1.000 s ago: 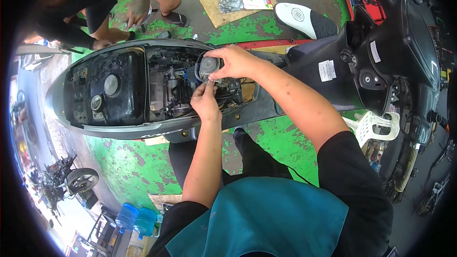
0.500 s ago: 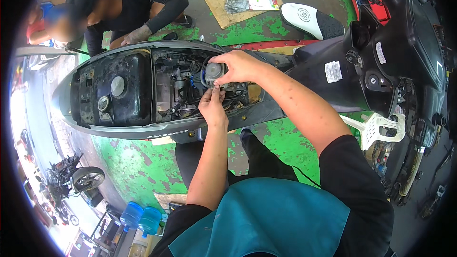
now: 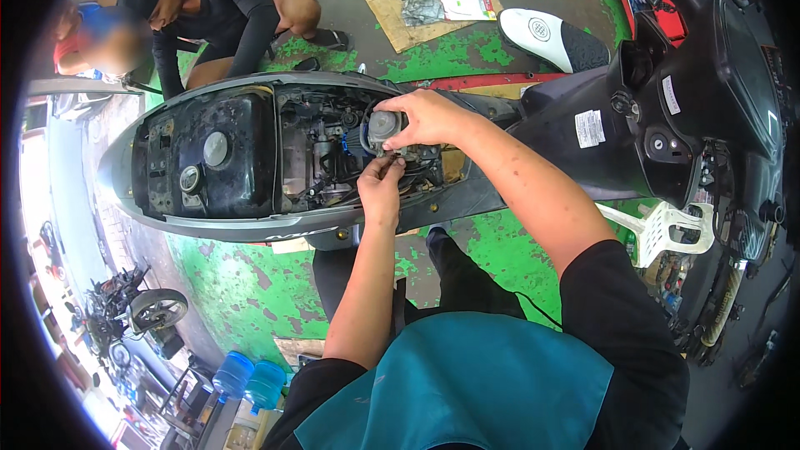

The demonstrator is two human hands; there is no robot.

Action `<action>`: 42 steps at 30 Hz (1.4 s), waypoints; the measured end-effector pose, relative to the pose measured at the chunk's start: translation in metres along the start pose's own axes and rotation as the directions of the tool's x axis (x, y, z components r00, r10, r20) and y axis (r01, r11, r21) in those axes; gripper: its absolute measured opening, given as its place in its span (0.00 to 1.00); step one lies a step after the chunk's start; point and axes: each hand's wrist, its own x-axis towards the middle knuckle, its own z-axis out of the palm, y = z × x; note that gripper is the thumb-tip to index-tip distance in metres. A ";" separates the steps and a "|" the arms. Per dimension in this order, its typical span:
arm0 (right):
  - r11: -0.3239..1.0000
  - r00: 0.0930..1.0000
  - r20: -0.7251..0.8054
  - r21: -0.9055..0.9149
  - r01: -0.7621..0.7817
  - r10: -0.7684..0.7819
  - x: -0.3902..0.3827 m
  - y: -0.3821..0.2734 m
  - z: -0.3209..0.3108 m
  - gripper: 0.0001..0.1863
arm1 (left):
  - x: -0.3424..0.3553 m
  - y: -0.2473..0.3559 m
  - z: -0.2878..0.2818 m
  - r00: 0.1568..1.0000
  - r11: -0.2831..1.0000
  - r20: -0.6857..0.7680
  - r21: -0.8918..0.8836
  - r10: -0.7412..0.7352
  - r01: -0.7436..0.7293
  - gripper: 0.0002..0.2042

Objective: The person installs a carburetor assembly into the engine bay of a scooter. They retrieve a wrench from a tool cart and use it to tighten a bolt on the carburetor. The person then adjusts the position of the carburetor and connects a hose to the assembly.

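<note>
In the open engine bay of a scooter (image 3: 202, 231) sits a carburetor (image 3: 384, 124) with a round grey metal cover. My right hand (image 3: 427, 119) reaches over it from the right, thumb and fingers closed around its sides. Just below, at its near edge, my left hand (image 3: 381, 189) has its thumb and fingertips pinched together; whatever lies between them is too small to make out. Hoses, cables and a blue-marked part (image 3: 344, 143) surround the carburetor to its left.
The black fuel tank (image 3: 229, 187) fills the scooter's rear. Past it, a person in black (image 3: 212, 0) crouches close to the bodywork. The seat (image 3: 546, 37) lies on the floor beside cardboard (image 3: 375, 0). A white plastic chair (image 3: 667, 233) stands at right, blue water jugs (image 3: 265, 385) at lower left.
My left fingertips have shifted slightly along the carburetor's near edge, while my right hand keeps its hold. The crouching person's gloved hand has dropped out of sight behind the scooter.
</note>
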 end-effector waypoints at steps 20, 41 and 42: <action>0.992 0.999 0.040 0.127 -0.023 0.018 -0.003 0.002 -0.001 0.41 | 0.002 -0.013 -0.012 0.990 0.987 0.041 0.083 0.132 -0.135 0.06; 0.999 0.999 -0.007 0.032 0.042 -0.042 -0.006 0.007 -0.007 0.37 | 0.003 -0.003 0.006 0.985 0.989 -0.090 0.016 0.149 -0.148 0.08; 0.998 0.999 -0.008 0.033 0.050 -0.050 -0.005 0.004 -0.008 0.36 | 0.005 -0.002 0.005 0.989 0.991 -0.051 -0.008 0.136 -0.137 0.07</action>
